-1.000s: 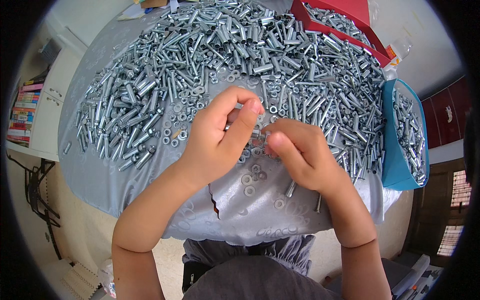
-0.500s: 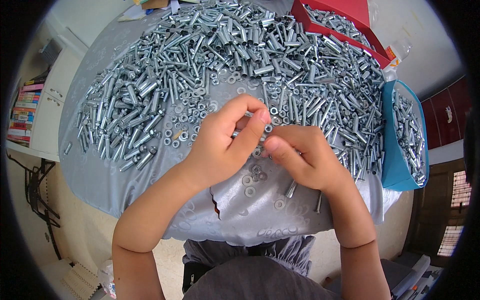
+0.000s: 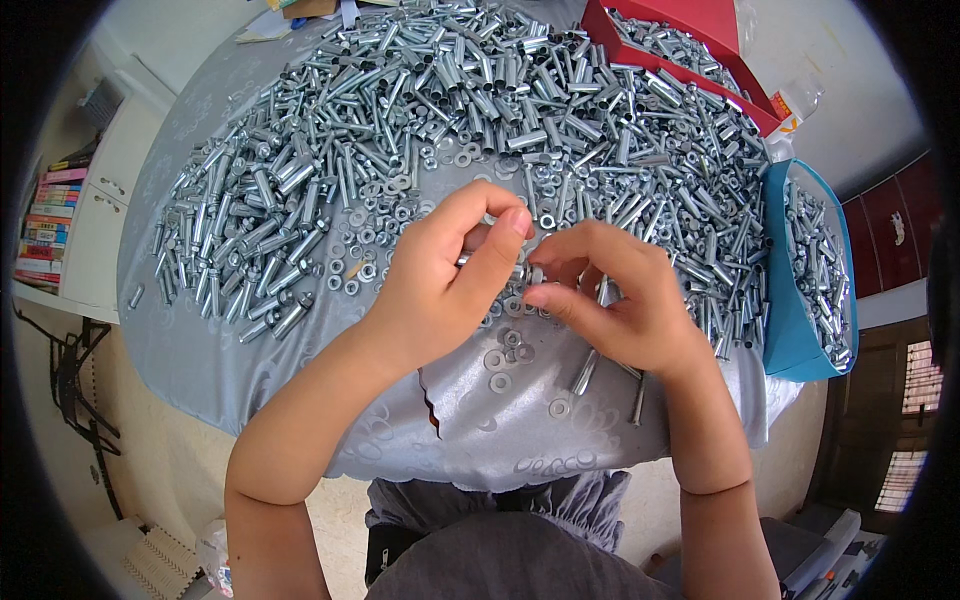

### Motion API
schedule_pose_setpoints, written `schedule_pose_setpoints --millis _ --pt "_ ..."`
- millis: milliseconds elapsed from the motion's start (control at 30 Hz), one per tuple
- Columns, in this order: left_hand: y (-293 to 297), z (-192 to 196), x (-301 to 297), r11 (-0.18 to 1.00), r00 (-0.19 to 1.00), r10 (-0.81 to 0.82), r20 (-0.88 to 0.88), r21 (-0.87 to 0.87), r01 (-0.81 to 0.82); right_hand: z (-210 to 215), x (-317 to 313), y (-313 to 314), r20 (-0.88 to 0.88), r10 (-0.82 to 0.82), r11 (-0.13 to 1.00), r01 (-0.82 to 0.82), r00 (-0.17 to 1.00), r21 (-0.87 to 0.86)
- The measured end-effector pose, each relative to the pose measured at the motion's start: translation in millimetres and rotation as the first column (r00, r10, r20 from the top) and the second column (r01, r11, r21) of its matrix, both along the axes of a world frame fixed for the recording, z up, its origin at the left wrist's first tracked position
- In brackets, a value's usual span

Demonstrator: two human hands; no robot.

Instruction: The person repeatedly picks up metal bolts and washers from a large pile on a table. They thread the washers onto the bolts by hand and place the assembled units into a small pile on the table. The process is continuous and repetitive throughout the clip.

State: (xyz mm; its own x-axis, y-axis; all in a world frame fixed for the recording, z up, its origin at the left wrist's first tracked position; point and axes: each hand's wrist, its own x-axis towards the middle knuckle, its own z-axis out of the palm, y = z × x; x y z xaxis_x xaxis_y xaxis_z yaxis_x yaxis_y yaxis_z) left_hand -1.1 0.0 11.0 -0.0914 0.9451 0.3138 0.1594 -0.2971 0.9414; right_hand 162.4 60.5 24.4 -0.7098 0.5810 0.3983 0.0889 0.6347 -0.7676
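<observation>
My left hand (image 3: 435,275) is closed around a metal expansion bolt (image 3: 519,272), which lies sideways with its nut end pointing right. Most of the bolt is hidden by the fingers. At that end, my right hand (image 3: 630,300) has its thumb and curled fingers around the nut (image 3: 537,274). Below the hands, loose washers (image 3: 500,383) and a few nuts lie on the grey tablecloth (image 3: 480,440). Beside my right wrist lie a sleeved bolt (image 3: 586,372) and a thin bolt (image 3: 638,405).
A big heap of sleeves and bolts (image 3: 480,85) spreads across the table's far side. A red box (image 3: 770,118) and a blue container (image 3: 812,365), both with metal parts inside, stand at the right. Several finished-looking bolts with sleeves (image 3: 265,240) are piled at the left.
My right hand's fingers have loosened and spread a little around the nut end, so more of the nut shows. My left hand keeps its grip nearly in place.
</observation>
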Motion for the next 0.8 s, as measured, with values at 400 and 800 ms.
schedule_pose_setpoints --millis 400,800 --pt "-2.1 -3.8 2.5 0.998 0.999 -0.003 0.035 -0.056 0.004 1.4 5.0 1.2 0.041 0.012 0.995 -0.008 0.999 -0.104" --pt "-0.6 -1.1 3.5 1.000 1.000 0.009 0.006 -0.003 -0.009 -0.3 0.2 -2.0 -0.009 -0.024 0.999 0.024 1.000 -0.027"
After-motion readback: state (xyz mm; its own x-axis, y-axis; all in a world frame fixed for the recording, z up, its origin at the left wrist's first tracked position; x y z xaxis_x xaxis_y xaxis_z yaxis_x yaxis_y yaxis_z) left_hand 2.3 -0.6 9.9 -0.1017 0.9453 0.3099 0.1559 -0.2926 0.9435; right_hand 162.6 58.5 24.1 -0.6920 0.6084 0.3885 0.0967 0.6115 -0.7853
